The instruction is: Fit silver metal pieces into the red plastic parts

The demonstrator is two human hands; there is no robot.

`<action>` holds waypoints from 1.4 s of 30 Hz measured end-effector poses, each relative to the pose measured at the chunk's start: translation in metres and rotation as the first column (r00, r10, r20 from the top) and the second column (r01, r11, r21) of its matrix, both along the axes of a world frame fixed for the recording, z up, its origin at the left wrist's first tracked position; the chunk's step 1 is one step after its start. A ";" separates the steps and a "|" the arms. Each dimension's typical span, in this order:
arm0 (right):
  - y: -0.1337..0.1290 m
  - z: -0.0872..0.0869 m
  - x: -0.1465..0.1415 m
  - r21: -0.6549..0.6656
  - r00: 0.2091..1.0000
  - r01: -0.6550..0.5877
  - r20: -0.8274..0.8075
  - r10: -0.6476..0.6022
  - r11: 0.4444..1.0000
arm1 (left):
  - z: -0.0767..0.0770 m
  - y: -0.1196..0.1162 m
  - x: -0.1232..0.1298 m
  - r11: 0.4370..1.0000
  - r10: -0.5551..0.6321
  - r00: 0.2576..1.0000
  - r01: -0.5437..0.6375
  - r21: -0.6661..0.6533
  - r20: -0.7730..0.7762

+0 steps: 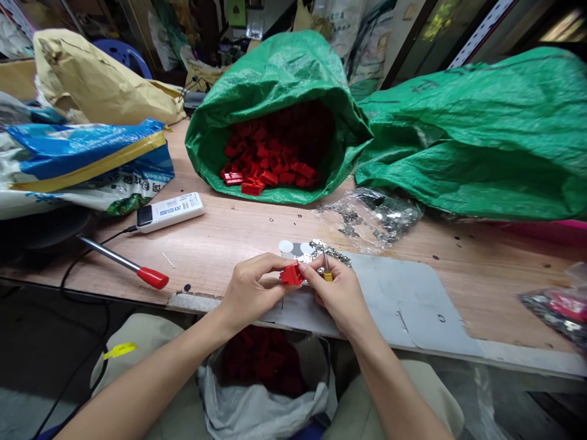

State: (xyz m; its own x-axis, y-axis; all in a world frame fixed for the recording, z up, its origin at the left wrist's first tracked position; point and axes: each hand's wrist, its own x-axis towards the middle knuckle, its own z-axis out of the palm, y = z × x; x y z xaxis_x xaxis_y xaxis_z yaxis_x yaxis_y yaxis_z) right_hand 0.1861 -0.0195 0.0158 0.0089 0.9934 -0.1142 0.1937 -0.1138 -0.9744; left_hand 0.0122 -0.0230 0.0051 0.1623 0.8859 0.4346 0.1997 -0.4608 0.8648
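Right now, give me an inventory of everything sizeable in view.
held piece: one, red, front centre
tool: one, yellow, beside it
metal parts: many, silver, centre
grey sheet: one, grey, front centre
green sacks: two, green, back
sack pieces: many, red, centre sack
clear bag: one, transparent, before sacks
white device: one, white, left
lever: one, silver-red, front left
printed bag: one, blue-white, left
paper bag: one, tan, back left
table: one, brown, centre
lap bag: one, whitish, below table
side bag: one, clear, right edge
background clutter: uncounted, mixed, blurred
left hand: one, bare, on piece
right hand: one, bare, gripping tool
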 end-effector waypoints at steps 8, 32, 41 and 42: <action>0.000 0.017 0.038 -0.180 0.948 -0.317 -0.026 0.317 0.931 | -0.003 -0.006 -0.019 0.935 -0.283 0.955 0.253 -0.250 -0.089; -0.008 0.014 0.044 -0.046 0.821 -0.513 0.267 0.505 0.857 | -0.009 -0.006 -0.021 0.965 -0.182 0.867 0.248 0.085 -0.463; -0.005 0.018 0.048 -0.130 0.759 -0.560 0.314 0.570 0.818 | -0.009 -0.005 -0.022 0.956 -0.175 0.869 0.262 0.130 -0.463; -0.005 0.019 0.047 -0.123 0.757 -0.557 0.330 0.564 0.821 | -0.009 -0.005 -0.022 0.955 -0.173 0.869 0.262 0.135 -0.463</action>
State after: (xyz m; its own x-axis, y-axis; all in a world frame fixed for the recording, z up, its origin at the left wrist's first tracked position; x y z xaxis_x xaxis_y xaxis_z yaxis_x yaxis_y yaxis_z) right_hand 0.2329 -0.0246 0.0346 -0.5082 0.8311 -0.2260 0.5420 0.1046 -0.8339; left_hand -0.0096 -0.0285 -0.0042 0.5553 0.7145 0.4256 0.4148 -0.6816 0.6028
